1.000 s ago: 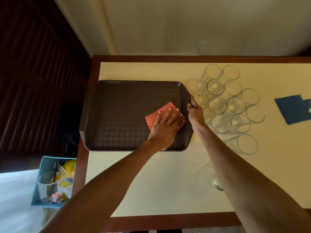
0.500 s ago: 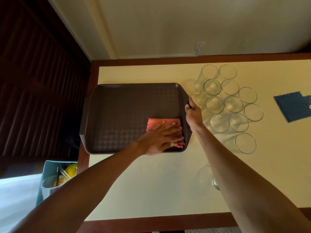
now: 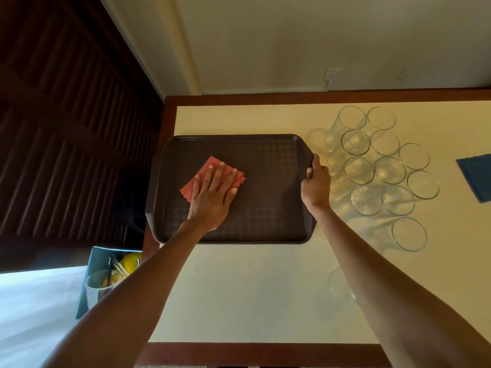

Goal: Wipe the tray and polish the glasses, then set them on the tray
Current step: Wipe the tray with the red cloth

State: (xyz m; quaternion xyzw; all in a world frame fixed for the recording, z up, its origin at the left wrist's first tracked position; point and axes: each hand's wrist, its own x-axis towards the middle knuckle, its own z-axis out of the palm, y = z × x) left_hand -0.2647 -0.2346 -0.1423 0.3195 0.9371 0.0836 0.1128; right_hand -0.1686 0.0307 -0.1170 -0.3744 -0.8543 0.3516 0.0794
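My left hand (image 3: 212, 193) lies flat on the pink cloth (image 3: 211, 161), fingers straight and slightly apart, pressing it onto the floor of the brown tray (image 3: 265, 208). The cloth sits in the left half of the tray, and its corners show beyond my fingertips and beside my palm.

My right hand (image 3: 316, 184) grips the handle lip on the tray's right side, fingers curled over the rim and thumb underneath, as far as I can tell.

The tray lies flat on the table (image 3: 239, 288), toward the far left corner, and its left side reaches over the wooden border along the table's left edge.

The glasses (image 3: 372, 168) stand upright in a tight cluster just to the right of the tray, toward the far edge, many of them rim to rim; the nearest are right beside my right hand. One more glass (image 3: 338, 285) stands apart toward the near edge, partly hidden by my right forearm.

A blue cloth (image 3: 475, 176) lies at the right, cut off by the frame. Off the table's left edge a blue bin (image 3: 89, 293) holds a cup and some yellow things.
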